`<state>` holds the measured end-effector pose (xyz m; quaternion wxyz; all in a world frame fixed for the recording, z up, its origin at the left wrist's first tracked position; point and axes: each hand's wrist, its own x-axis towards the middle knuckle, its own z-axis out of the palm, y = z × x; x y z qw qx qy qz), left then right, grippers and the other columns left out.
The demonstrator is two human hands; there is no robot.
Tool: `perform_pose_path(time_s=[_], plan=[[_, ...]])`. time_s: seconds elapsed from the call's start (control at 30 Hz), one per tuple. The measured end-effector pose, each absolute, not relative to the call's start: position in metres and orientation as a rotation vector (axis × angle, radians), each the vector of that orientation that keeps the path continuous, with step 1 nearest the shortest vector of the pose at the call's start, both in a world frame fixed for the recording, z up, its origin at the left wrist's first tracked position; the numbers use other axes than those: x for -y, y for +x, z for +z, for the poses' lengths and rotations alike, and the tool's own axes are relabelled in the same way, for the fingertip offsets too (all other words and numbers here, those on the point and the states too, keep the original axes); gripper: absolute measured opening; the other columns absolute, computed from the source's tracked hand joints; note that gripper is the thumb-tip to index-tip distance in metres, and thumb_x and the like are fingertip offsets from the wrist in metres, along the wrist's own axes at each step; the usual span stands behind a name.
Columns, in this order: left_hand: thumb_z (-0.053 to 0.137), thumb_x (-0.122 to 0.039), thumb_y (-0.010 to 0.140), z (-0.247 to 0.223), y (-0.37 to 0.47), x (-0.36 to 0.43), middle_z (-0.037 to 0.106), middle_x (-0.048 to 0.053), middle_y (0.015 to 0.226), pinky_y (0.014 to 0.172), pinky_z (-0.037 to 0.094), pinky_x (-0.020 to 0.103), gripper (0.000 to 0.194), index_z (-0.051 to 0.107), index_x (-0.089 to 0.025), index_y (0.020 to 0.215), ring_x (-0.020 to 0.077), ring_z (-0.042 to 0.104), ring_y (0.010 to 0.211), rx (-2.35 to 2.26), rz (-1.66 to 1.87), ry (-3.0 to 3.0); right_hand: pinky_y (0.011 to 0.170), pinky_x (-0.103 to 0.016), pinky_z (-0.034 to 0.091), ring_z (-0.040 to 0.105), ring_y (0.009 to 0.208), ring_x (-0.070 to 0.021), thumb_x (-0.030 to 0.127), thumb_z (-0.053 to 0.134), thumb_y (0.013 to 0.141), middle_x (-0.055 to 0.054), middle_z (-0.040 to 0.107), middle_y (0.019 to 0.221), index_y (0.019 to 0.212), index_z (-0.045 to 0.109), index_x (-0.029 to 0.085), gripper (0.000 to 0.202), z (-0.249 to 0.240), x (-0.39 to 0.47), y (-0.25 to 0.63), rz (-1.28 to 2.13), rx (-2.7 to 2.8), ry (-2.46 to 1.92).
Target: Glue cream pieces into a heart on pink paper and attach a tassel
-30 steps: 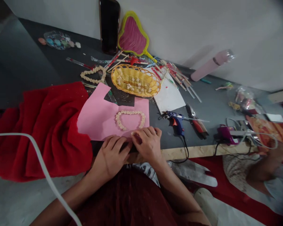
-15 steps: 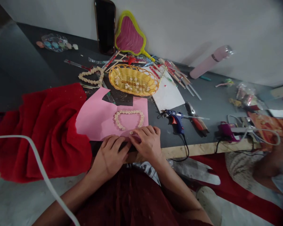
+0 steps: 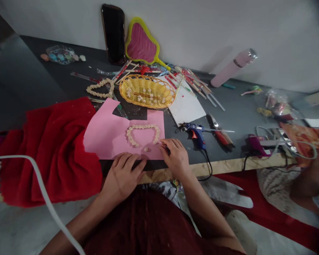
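On pink paper [image 3: 111,132] lies an open, heart-like outline of small cream flower-shaped pieces [image 3: 143,126], its gap facing me. One loose cream piece [image 3: 147,149] sits below that gap. My left hand [image 3: 126,171] rests open on the table's front edge, fingers stretched over the paper's lower border. At the paper's right edge is my right hand [image 3: 175,156], thumb and forefinger slightly apart near the outline's right end, nothing visible between them. Behind the paper, a yellow woven basket [image 3: 149,81] contains several more cream pieces.
A blue glue gun [image 3: 198,132] and pliers [image 3: 220,132] lie to the right. Red cloth [image 3: 58,152] covers the left side, with a white cable [image 3: 39,177] in front. A finished-looking cream heart [image 3: 101,94], sticks [image 3: 194,83], phone [image 3: 113,33] and pink bottle [image 3: 231,69] stand or lie behind.
My right hand has moved right, away from the loose cream piece, which now lies uncovered on the paper. The left hand stays nearly still; the view has shifted slightly.
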<state>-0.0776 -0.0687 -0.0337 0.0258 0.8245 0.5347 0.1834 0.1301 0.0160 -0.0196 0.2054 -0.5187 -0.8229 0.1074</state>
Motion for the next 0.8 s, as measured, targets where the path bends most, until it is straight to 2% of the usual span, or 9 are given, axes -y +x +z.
perform_pose_path(time_s=[0.13, 0.3, 0.8], plan=[[0.057, -0.032, 0.088, -0.032, -0.077, 0.068, 0.06, 0.007, 0.114, 0.09, 0.045, 0.045, 0.036, 0.059, -0.028, 0.124, 0.0267, 0.052, 0.104, -1.655, 0.526, 2.551, 0.079, -0.03, 0.049, 0.063, 0.089, -0.0195, 0.021, 0.057, 0.09, -0.006, 0.069, 0.095, 0.102, 0.064, 0.021, 0.014, -0.024, -0.025, 0.13, 0.43, 2.272, -1.362], [0.057, -0.031, 0.088, -0.03, -0.077, 0.068, 0.059, 0.006, 0.114, 0.088, 0.046, 0.045, 0.036, 0.058, -0.032, 0.124, 0.0269, 0.051, 0.103, -1.645, 0.523, 2.56, 0.078, -0.028, 0.048, 0.063, 0.084, -0.0181, 0.023, 0.057, 0.091, -0.004, 0.069, 0.088, 0.089, 0.066, 0.022, 0.009, -0.028, -0.031, 0.13, 0.398, 2.336, -1.328], [0.058, -0.029, 0.087, -0.031, -0.077, 0.067, 0.059, 0.006, 0.113, 0.089, 0.046, 0.045, 0.034, 0.06, -0.031, 0.121, 0.0272, 0.051, 0.104, -1.641, 0.536, 2.559, 0.078, -0.027, 0.047, 0.062, 0.084, -0.0169, 0.027, 0.054, 0.093, -0.004, 0.07, 0.089, 0.089, 0.066, 0.022, 0.013, -0.03, -0.033, 0.128, 0.373, 2.356, -1.345]])
